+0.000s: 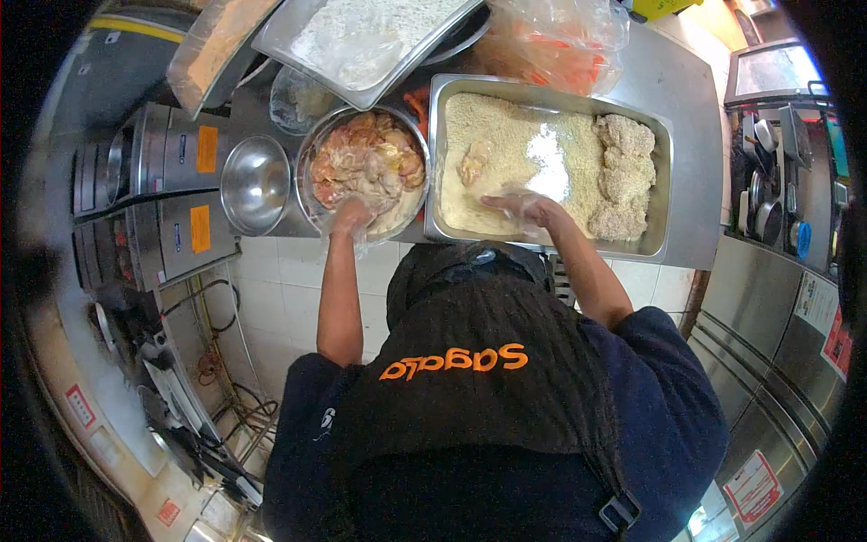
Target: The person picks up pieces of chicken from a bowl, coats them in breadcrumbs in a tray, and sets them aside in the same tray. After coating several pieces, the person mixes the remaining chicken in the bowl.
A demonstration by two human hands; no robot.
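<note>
My left hand (353,215), in a clear plastic glove, reaches into a round metal bowl (303,196) at its near side. Raw marinated meat pieces (366,159), apparently chicken, fill most of that bowl. The glove touches the meat, and its fingertips are hard to make out. My right hand (525,206), also gloved, is over the near part of a deep steel tray (667,190) of pale breadcrumbs (498,112). Its index finger points left, and no item shows in it. One meat piece (476,162) lies on the crumbs beyond it. Several crumb-coated pieces (626,173) line the tray's right side.
Behind the bowl, a tilted metal pan (271,42) of white flour (366,40) overhangs its far rim. A small steel bowl (255,184) stands at left, beside steel equipment (183,196). Clear plastic bags (562,44) with orange contents lie behind the crumb tray.
</note>
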